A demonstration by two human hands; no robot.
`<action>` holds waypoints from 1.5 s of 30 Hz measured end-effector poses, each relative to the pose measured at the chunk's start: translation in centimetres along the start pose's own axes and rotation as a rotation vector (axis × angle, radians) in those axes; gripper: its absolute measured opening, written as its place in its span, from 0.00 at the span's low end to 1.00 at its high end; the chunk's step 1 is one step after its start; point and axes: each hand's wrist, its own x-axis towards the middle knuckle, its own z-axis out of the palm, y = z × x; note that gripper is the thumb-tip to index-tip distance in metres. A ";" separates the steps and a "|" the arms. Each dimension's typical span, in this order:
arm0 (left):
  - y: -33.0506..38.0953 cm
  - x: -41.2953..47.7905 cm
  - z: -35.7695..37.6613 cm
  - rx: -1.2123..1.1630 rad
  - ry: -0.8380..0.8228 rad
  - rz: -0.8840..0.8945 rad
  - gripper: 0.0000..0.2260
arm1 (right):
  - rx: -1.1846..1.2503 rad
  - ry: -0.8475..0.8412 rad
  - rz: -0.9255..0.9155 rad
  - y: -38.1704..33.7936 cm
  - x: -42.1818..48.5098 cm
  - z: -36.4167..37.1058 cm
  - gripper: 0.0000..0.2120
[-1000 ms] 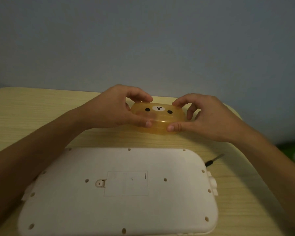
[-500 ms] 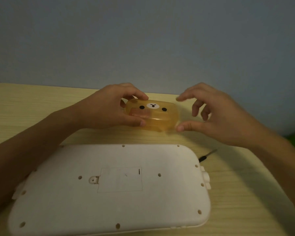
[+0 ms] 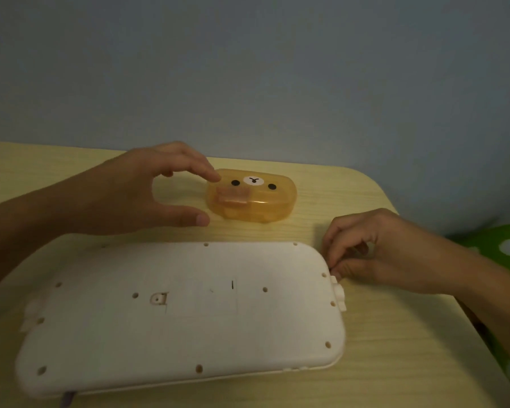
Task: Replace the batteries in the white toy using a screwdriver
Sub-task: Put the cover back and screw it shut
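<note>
1. White rounded-rect. plastic toy (image 3: 189,328). Lay back-side up, flat on pale wood-grain bench (image 3: 395,363), nearest the camera, long side running L–R. Showed screw holes round the rim and a rect. battery cover (image 3: 200,295) at centre w/ small screw tab (image 3: 158,298) at its L end; cover in place. Small lug (image 3: 337,293) stuck out from R edge.

2. Translucent orange oval plastic box (image 3: 256,201) w/ bear face on lid. Sat on bench just behind toy, apart from it, lid on. Pale pink-brown item seen through the wall, not identifiable.

3. L hand (image 3: 136,195). Hovered at L end of orange box, spread wide in a C. Forefinger tip (image 3: 212,175) touched or nearly touched box's top L corner; couldn't tell which. Thumb (image 3: 195,219) low by bench, just short of box. Held nothing.

4. R hand (image 3: 389,251). Sat at toy's R edge, near far corner. Fingers curled in, thumb & forefinger tips together beside a small dark bit (image 3: 331,270) at the rim. Couldn't tell whether anything was pinched, nor what the dark bit was.

5. Blue-grey wall (image 3: 248,69) behind bench; green cloth w/ white dots (image 3: 501,245) at far R, past bench edge.
</note>
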 end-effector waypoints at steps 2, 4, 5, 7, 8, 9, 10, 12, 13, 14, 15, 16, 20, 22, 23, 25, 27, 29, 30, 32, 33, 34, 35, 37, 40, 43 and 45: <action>0.4 -1.0 -0.1 -0.020 -0.039 0.032 0.25 | -0.085 0.050 0.005 0.0 -0.1 -0.5 0.06; 1.1 -1.8 -0.5 -0.047 -0.097 0.053 0.24 | -0.151 0.204 0.027 -0.3 -0.1 -1.9 0.02; 1.4 -2.2 -0.6 -0.061 -0.131 0.060 0.25 | -0.168 0.297 0.027 -0.9 -0.1 -2.8 0.04; 1.8 -2.9 -1.0 -0.077 -0.202 0.066 0.27 | -0.136 0.428 -0.046 -2.6 0.3 -4.0 0.07; 1.9 -3.2 -1.1 -0.080 -0.232 0.061 0.28 | -0.076 0.453 -0.118 -3.8 0.6 -4.3 0.08; 1.9 -3.5 -1.2 -0.080 -0.256 0.059 0.28 | -0.006 0.461 -0.198 -5.1 0.9 -4.3 0.10; 1.9 -3.7 -1.2 -0.082 -0.274 0.059 0.26 | 0.070 0.460 -0.263 -6.5 1.2 -4.1 0.13; 1.8 -4.1 -1.0 -0.103 -0.287 0.053 0.21 | 0.222 0.425 -0.361 -9.4 1.9 -3.2 0.13; 1.6 -4.2 -0.9 -0.115 -0.282 0.052 0.18 | 0.294 0.395 -0.394 -10.7 2.3 -2.7 0.10; 1.5 -4.4 -0.9 -0.127 -0.271 0.053 0.17 | 0.363 0.361 -0.415 -11.8 2.6 -2.2 0.09; 1.4 -4.5 -0.8 -0.143 -0.259 0.052 0.15 | 0.422 0.324 -0.432 -12.8 3.0 -1.7 0.08; 1.4 -4.5 -0.7 -0.166 -0.249 0.049 0.14 | 0.470 0.285 -0.442 -13.6 3.4 -1.3 0.07; 1.6 -4.6 -0.4 -0.293 -0.216 0.046 0.11 | 0.570 0.154 -0.427 -15.0 5.3 0.8 0.06; 1.3 -4.5 -0.2 -0.337 -0.190 0.054 0.17 | 0.556 0.126 -0.400 -15.0 5.9 1.8 0.04; 1.2 -4.5 -0.1 -0.358 -0.177 0.049 0.21 | 0.540 0.118 -0.384 -15.0 6.1 2.1 0.04; 1.0 -4.6 0.0 -0.408 -0.177 0.032 0.22 | 0.508 0.112 -0.355 -14.8 6.4 2.5 0.04; 1.3 -4.7 0.1 -0.442 -0.178 0.016 0.16 | 0.484 0.108 -0.340 -14.7 6.5 2.7 0.04; 1.2 -4.7 0.2 -0.463 -0.173 -0.002 0.10 | 0.471 0.106 -0.336 -14.4 6.7 2.9 0.03; 1.1 -4.6 0.2 -0.466 -0.170 0.000 0.08 | 0.468 0.106 -0.333 -14.3 6.7 3.0 0.03; 0.8 -4.6 0.3 -0.467 -0.169 0.017 0.06 | 0.482 0.110 -0.326 -14.0 6.7 3.3 0.04; 0.8 -4.6 0.3 -0.471 -0.172 0.024 0.06 | 0.495 0.113 -0.324 -14.0 6.7 3.3 0.04; 0.7 -4.6 0.3 -0.476 -0.174 0.028 0.06 | 0.507 0.114 -0.325 -13.9 6.7 3.4 0.04; 0.7 -4.6 0.4 -0.482 -0.174 0.030 0.06 | 0.518 0.115 -0.329 -13.9 6.6 3.3 0.04; 0.7 -4.5 0.4 -0.484 -0.170 0.034 0.07 | 0.540 0.118 -0.342 -14.0 6.6 3.3 0.04; 0.7 -4.5 0.4 -0.478 -0.170 0.032 0.08 | 0.561 0.106 -0.345 -13.9 6.5 3.4 0.05; 0.8 -4.5 0.4 -0.473 -0.166 0.048 0.07 | 0.578 0.091 -0.335 -13.8 6.5 3.6 0.05; 0.9 -4.5 0.4 -0.474 -0.161 0.058 0.08 | 0.519 0.098 -0.350 -13.8 6.6 3.6 0.06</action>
